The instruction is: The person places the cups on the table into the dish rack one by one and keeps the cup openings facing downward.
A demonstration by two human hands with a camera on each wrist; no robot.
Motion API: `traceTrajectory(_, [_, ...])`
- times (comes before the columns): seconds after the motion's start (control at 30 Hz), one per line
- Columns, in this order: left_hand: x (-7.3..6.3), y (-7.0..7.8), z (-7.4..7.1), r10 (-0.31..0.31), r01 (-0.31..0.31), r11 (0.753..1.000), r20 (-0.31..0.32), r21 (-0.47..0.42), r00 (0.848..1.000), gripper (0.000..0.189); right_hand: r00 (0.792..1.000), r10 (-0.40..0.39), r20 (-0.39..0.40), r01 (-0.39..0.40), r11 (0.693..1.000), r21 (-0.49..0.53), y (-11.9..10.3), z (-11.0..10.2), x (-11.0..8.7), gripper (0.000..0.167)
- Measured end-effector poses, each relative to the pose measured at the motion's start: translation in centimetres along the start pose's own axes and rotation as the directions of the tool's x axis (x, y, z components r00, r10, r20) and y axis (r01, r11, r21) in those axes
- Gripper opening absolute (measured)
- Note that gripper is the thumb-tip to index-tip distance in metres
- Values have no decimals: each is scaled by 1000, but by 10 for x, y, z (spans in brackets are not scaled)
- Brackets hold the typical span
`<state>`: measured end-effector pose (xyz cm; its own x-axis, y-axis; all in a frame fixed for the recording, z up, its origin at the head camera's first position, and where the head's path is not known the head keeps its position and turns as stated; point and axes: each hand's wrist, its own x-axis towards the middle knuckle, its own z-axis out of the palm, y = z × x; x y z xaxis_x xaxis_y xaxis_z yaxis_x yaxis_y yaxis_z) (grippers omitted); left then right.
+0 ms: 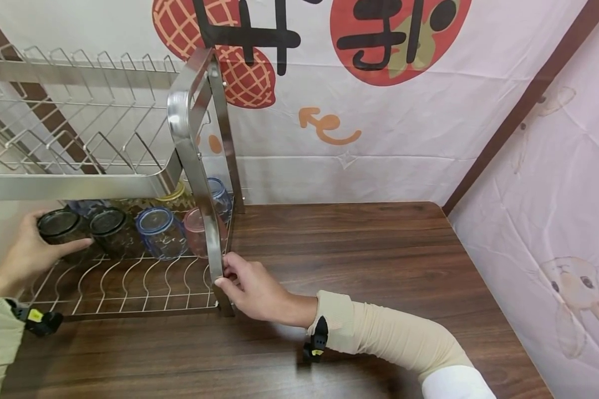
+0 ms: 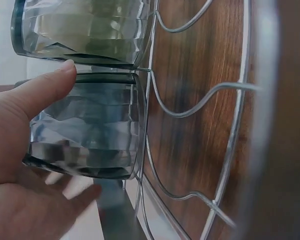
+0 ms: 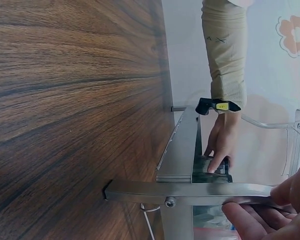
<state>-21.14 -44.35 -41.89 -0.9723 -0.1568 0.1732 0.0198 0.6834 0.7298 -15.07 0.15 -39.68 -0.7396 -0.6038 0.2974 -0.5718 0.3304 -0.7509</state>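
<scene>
A two-tier metal dish rack [image 1: 80,187] stands on the wooden table, with glasses on its lower tier. My left hand [image 1: 27,255] is at the left end of the front row, its thumb in front of a dark glass [image 1: 59,223] and its fingers around the far side. The left wrist view shows that dark glass [image 2: 90,130] between thumb and fingers, close beside its neighbour. My right hand [image 1: 259,291] grips the rack's front right upright [image 1: 211,238] low down, thumb on the near side. The right wrist view shows fingers curled at this metal bar [image 3: 215,192].
Beside the held glass are a second dark glass [image 1: 111,230], a blue-rimmed glass [image 1: 162,235] and a pink glass [image 1: 197,233]. More glasses stand behind them. The upper tier's wire dividers [image 1: 105,105] overhang the lower tier. A printed cloth [image 1: 339,177] hangs behind the table [image 1: 359,260].
</scene>
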Motion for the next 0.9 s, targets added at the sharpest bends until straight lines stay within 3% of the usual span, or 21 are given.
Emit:
traceTrajectory(0.2, [3,5,-1,94,-94,981,-8,-167,996,48,1000,-10,1,10,1000,-5,1,2,0,14])
traceTrajectory(0.3, [2,7,-1,107,-107,975,-10,-193,994,50,1000,-16,-2,16,1000,2,1,1,0,14])
traceTrajectory(0.53, [2,1,2,76,-78,988,-26,-132,997,67,1000,-18,-3,18,1000,-4,1,0,1,12])
traceTrajectory(0.73, [0,-2,3,-36,36,999,16,2,999,94,1000,-2,0,2,1000,-8,-1,-1,1,12])
traceTrajectory(0.9, [-2,0,2,-50,50,999,36,9,998,90,1000,9,2,-9,1000,-7,-3,-1,0,11])
